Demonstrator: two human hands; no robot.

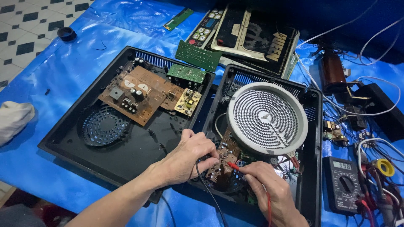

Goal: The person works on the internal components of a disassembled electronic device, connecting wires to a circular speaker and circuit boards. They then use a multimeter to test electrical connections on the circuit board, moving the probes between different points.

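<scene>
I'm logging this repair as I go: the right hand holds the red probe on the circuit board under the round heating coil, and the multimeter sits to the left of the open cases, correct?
Not quite. In the head view the multimeter sits to the right of the open cases, beside the tangle of wires. The rest stands: the right hand holds the red probe on the circuit board under the round heating coil.

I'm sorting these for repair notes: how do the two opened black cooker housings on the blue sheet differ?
The left housing has no heating coil, showing a bare fan grille and loose brown circuit boards; the right housing carries a round grey spiral heating coil. The left housing is untouched, while the left hand and right hand press probes onto the board in the right housing. Both are black, shallow, open-topped shells.
</scene>
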